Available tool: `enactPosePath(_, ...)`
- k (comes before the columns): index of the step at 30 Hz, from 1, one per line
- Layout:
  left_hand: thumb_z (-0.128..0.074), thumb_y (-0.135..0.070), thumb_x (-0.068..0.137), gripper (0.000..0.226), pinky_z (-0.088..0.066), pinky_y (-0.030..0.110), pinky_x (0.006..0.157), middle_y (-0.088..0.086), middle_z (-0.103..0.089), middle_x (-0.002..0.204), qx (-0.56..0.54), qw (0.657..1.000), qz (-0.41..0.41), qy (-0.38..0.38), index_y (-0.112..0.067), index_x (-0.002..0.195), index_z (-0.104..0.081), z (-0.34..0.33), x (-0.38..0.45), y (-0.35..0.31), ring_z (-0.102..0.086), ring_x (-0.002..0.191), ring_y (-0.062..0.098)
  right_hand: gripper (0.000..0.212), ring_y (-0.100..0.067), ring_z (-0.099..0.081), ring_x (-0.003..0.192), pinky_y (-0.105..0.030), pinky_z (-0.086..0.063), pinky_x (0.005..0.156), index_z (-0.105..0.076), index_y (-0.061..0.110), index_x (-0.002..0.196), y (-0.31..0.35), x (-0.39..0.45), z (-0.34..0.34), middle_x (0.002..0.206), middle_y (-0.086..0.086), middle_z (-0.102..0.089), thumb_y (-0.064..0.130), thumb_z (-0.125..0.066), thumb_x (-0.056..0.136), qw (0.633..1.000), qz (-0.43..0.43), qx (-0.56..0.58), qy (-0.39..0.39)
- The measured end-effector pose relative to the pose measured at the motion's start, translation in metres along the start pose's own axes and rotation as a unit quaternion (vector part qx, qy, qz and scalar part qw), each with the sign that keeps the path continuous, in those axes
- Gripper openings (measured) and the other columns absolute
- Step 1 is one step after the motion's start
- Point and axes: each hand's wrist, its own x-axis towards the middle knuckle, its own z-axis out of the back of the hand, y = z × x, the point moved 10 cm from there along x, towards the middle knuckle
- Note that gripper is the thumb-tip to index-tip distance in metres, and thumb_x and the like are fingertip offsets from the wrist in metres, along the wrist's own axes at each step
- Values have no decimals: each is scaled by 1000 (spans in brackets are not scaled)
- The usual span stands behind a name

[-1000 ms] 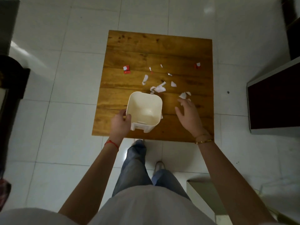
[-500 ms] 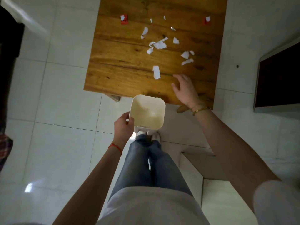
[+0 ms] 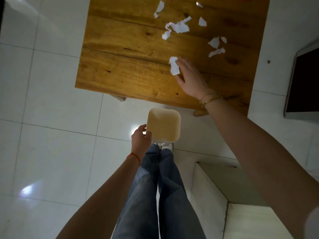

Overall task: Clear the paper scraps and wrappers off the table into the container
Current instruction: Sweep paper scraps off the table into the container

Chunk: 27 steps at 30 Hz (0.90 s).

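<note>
My left hand (image 3: 140, 138) grips the left rim of a cream square container (image 3: 164, 126), held below the near edge of the wooden table (image 3: 124, 66), above the floor. My right hand (image 3: 189, 76) lies flat on the table with fingers spread, its fingertips touching a white paper scrap (image 3: 174, 66). Several more white scraps lie farther back: a cluster (image 3: 177, 27) in the middle, a strip (image 3: 159, 8) behind it, and small pieces (image 3: 215, 46) to the right. The container's inside looks empty.
White floor tiles (image 3: 51, 100) surround the table. A dark screen or panel with a pale frame (image 3: 303, 83) stands at the right. A pale low box or step (image 3: 233, 195) sits by my right leg. My jeans and shoes are below the container.
The container came off the table and now hangs below its near edge. My right hand slid left onto the nearest paper scrap. The view tilted down and closer.
</note>
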Motion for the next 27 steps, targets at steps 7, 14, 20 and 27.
enactPosePath(7,-48,-15,90,38,-42,23,78,10,-67,119,-5,1000,10,14,-10,127,-57,-19,36,8,-64,87,20,57,-23,-2,148,-39,-3,121,-21,12,150,-12,15,-45,160,-4,-13,30,-40,100,997,1,-62,41)
enactPosePath(14,-49,-16,92,41,-45,21,79,10,-65,125,-18,999,15,40,-9,132,-54,-34,45,-1,-67,100,24,50,-21,-7,148,-45,-7,121,-33,14,146,8,-37,-74,157,-3,-25,31,-35,99,992,95,-75,27)
enactPosePath(20,-52,-18,92,41,-41,17,80,10,-64,127,-24,999,17,39,-9,132,-54,-37,44,-12,-66,106,24,52,-22,-10,148,-45,-11,120,-28,13,148,16,-101,-103,156,-6,-27,33,-35,101,986,140,-63,60)
enactPosePath(27,-54,-20,90,42,-42,18,80,9,-65,125,-29,999,23,30,-10,131,-55,-43,44,-19,-66,103,22,45,-17,-15,146,-42,-17,119,-34,16,145,-22,-102,-59,154,-3,-31,29,-33,103,999,37,26,-29)
